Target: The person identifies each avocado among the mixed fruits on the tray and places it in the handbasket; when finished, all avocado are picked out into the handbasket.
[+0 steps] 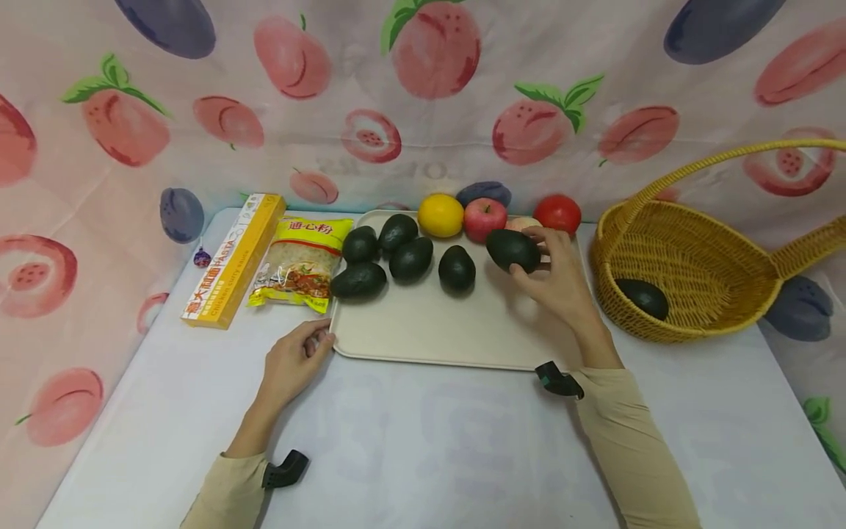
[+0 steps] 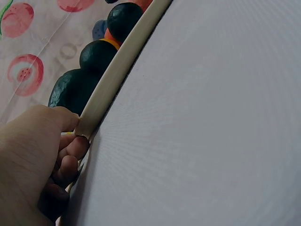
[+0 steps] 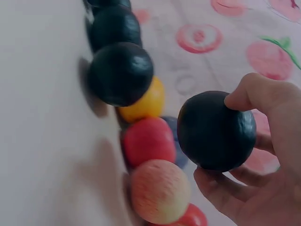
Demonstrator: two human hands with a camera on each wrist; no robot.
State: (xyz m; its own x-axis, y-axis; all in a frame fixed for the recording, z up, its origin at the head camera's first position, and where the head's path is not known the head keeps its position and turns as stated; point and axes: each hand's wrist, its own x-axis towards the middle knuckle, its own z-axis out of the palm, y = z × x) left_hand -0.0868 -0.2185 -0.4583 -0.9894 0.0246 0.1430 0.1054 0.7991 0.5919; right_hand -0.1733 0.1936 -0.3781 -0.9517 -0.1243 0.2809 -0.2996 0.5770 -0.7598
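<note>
Now the right hand (image 1: 562,273) grips an avocado (image 1: 511,250) above the tray (image 1: 436,334).

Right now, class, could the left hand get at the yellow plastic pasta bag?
Likely yes: though the left hand pinches the cream rectangular tray, nothing visible blocks its way to the nearby bag.

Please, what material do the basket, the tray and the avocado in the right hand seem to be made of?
Basket: probably wicker, or a plastic imitation; the yellow-brown strands are visibly woven, with a slight sheen.
Tray: likely plastic; cream, smooth and even, with a thin raised rim.
Avocado: dark, smooth skin with soft highlights; whether real fruit or a plastic copy, I cannot tell.
</note>
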